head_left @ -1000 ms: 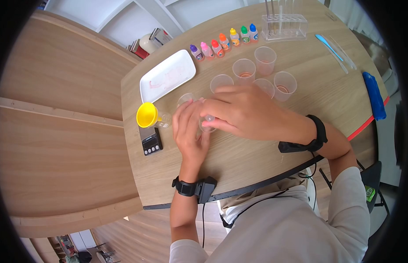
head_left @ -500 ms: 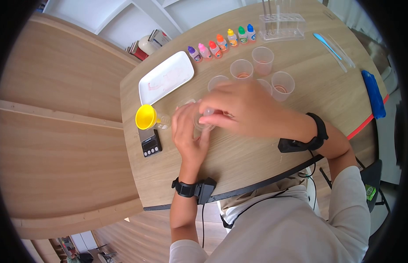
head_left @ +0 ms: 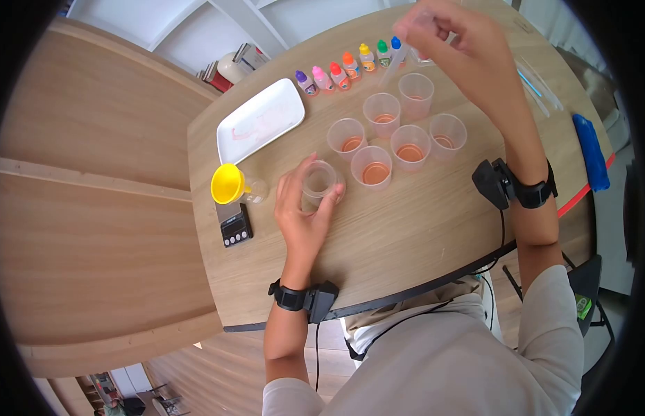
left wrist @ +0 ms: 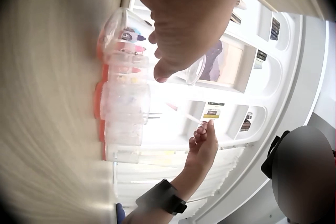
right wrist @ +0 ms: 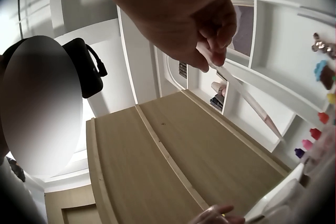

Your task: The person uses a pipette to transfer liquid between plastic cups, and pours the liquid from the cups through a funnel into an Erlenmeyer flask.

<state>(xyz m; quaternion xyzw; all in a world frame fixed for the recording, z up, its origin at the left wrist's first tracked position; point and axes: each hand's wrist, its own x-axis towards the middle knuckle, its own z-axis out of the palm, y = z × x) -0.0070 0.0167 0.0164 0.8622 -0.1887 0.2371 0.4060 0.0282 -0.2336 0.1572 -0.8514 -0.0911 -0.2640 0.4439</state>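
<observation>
My left hand (head_left: 302, 208) grips a clear plastic cup (head_left: 320, 182) near the middle of the table, thumb on one side and fingers on the other. High over the back of the table, my right hand (head_left: 461, 52) pinches a translucent plastic dropper (head_left: 397, 64). The dropper's stem (right wrist: 247, 95) slants downward, with a pinkish part near its tip in the right wrist view. Between the hands stand several clear cups, among them a front cup (head_left: 371, 167), with orange-pink liquid at the bottom.
Several dropper bottles (head_left: 351, 66) with coloured caps line the back. A white tray (head_left: 261, 121) lies at the left, near a yellow funnel (head_left: 228, 184) in a small clear flask and a black scale (head_left: 236, 227). A blue bundle (head_left: 591, 152) lies at the right edge.
The right hand has lifted from the held cup and moved up and to the right with the dropper, uncovering the cups. The left hand stays at its cup.
</observation>
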